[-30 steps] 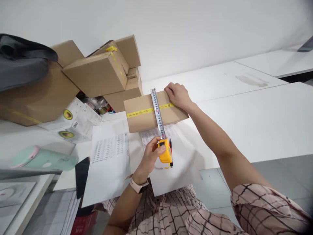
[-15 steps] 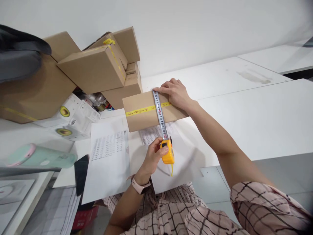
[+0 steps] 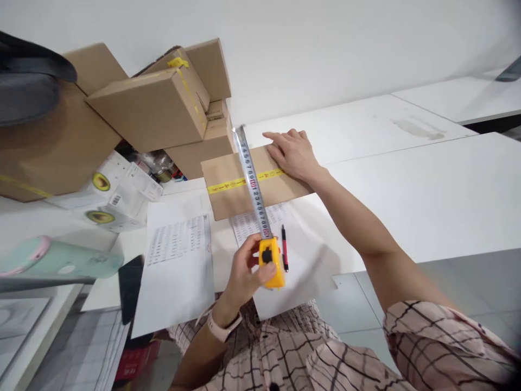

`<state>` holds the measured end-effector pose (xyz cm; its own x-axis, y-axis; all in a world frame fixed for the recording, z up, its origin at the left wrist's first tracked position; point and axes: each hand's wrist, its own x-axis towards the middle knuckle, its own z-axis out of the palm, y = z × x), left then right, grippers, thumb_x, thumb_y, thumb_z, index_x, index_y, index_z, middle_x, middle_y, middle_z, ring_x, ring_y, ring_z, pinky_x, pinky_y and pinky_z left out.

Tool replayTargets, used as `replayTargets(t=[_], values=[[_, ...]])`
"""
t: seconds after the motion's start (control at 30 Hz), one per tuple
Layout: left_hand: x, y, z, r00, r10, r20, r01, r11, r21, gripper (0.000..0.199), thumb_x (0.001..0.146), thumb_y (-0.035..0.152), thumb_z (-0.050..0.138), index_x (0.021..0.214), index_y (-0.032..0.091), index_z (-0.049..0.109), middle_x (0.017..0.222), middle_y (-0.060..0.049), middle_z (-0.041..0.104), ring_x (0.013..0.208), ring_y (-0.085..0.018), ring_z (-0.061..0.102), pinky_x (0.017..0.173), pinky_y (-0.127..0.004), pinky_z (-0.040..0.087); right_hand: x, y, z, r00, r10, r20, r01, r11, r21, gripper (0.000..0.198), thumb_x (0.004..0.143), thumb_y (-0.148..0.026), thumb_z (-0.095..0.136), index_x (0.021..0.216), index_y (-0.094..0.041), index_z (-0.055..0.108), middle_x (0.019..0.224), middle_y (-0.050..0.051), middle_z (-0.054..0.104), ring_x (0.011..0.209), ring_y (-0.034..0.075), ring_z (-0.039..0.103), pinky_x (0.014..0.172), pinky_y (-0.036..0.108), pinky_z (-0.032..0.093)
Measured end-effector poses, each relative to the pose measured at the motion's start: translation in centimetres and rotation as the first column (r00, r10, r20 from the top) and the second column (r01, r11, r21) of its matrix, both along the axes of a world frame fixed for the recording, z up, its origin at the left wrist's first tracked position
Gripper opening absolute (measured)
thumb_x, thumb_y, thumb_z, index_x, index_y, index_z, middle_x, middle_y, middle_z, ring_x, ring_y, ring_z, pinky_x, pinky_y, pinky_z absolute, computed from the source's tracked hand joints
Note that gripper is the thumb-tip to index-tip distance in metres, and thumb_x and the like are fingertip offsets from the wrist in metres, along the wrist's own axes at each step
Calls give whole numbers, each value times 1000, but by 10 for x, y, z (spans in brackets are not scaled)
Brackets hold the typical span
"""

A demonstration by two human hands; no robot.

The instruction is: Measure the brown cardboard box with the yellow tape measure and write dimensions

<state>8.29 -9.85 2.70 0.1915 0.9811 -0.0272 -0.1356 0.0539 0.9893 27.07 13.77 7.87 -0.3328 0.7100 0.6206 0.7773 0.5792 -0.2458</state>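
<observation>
spanning the carton (image 3: 226, 204) on the desk (image 3: 411, 190), the tape measure (image 3: 275, 252) is drawn out; its tip appears past the far edge, so alignment looks unfinished. left hand (image 3: 244, 271) curls round it; right hand (image 3: 293, 156), fingers loosely spread, rests on the carton's right end.
</observation>
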Motion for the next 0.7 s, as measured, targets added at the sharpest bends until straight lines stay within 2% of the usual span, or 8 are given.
replayTargets(t=[0.07, 0.13, 0.2, 0.27, 0.37, 0.43, 0.57, 0.7], values=[[-15, -8, 9, 984, 173, -34, -166, 975, 147, 52, 71, 46, 82, 117, 25, 68, 128, -10, 65, 93, -24, 63, 75, -31, 55, 2, -6, -3, 998, -55, -39, 56, 998, 24, 48, 103, -52, 32, 129, -26, 63, 108, 11, 68, 109, 34, 52, 100, 57, 35], [-34, -6, 14, 913, 409, -10, -391, 880, 271, 52, 71, 46, 82, 116, 27, 68, 139, -9, 60, 103, -26, 63, 78, -31, 55, 2, -13, -6, 994, -85, -63, 88, 995, 49, 48, 101, -58, 36, 120, -25, 66, 105, 12, 67, 107, 35, 53, 99, 57, 37], [-53, 6, 14, 831, 555, 30, -538, 790, 292, 48, 71, 45, 80, 114, 27, 68, 140, -7, 60, 114, -27, 60, 83, -31, 55, 1, -21, -9, 993, -89, -83, 94, 994, 61, 48, 99, -61, 38, 116, -25, 66, 103, 12, 66, 108, 36, 53, 95, 56, 42], [-70, 22, 9, 825, 563, 53, -558, 795, 237, 44, 70, 43, 79, 110, 26, 68, 131, -6, 65, 116, -26, 60, 86, -31, 54, 0, -29, -11, 990, -86, -108, 93, 994, 58, 49, 98, -63, 40, 116, -24, 65, 103, 13, 64, 109, 36, 51, 89, 53, 46], [-83, 41, -3, 876, 478, 64, -482, 866, 132, 41, 69, 42, 77, 104, 23, 67, 107, -4, 69, 96, -22, 65, 78, -29, 53, -3, -40, -15, 983, -115, -144, 121, 992, 31, 48, 98, -63, 42, 116, -24, 63, 106, 14, 63, 113, 36, 49, 84, 48, 50], [-85, 47, -12, 888, 455, 71, -460, 882, 104, 40, 68, 41, 77, 102, 22, 66, 99, -2, 68, 85, -19, 63, 73, -27, 51, -7, -46, -19, 976, -138, -167, 143, 990, 17, 46, 97, -61, 44, 115, -24, 63, 110, 14, 63, 114, 35, 49, 85, 48, 51], [-87, 52, -28, 868, 492, 66, -497, 858, 131, 42, 68, 42, 79, 102, 22, 65, 99, -1, 66, 85, -17, 61, 75, -26, 49, -20, -50, -33, 968, -101, -231, 116, 992, 54, 38, 98, -57, 47, 112, -26, 63, 114, 12, 65, 114, 32, 51, 94, 49, 49], [-96, 57, -42, 847, 524, 86, -531, 839, 117, 45, 67, 45, 81, 101, 21, 64, 95, 0, 64, 83, -16, 60, 76, -27, 49, -33, -40, -46, 970, -24, -242, 52, 992, 111, 36, 98, -57, 48, 110, -27, 63, 116, 12, 66, 115, 31, 54, 100, 50, 48]])
